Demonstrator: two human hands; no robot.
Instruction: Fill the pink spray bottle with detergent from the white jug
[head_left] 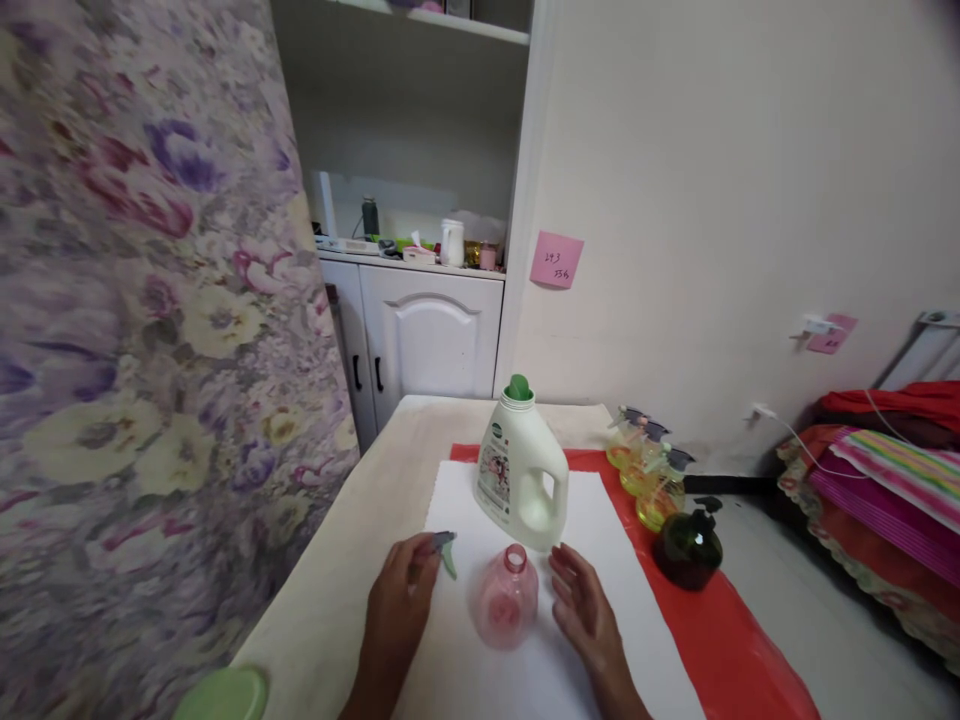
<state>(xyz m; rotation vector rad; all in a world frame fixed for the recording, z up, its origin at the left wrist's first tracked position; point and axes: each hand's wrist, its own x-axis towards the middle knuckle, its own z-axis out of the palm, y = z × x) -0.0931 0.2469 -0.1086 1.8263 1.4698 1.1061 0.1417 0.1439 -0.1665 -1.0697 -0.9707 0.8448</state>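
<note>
My left hand is closed on a spray nozzle with a grey head and a pale green trigger, held just left of the pink bottle. That pink see-through bottle stands upright on the white sheet, its neck uncapped. To its right, my right hand is open with the fingers apart, touching nothing that I can make out. Behind the pink bottle stands a large pale green detergent jug with a handle and a green spout piece at its mouth.
Several spray bottles with yellow liquid line the table's right side, with a dark green pump bottle nearer me. A red cloth lies under the white sheet. A green round lid sits at lower left. A floral curtain hangs left.
</note>
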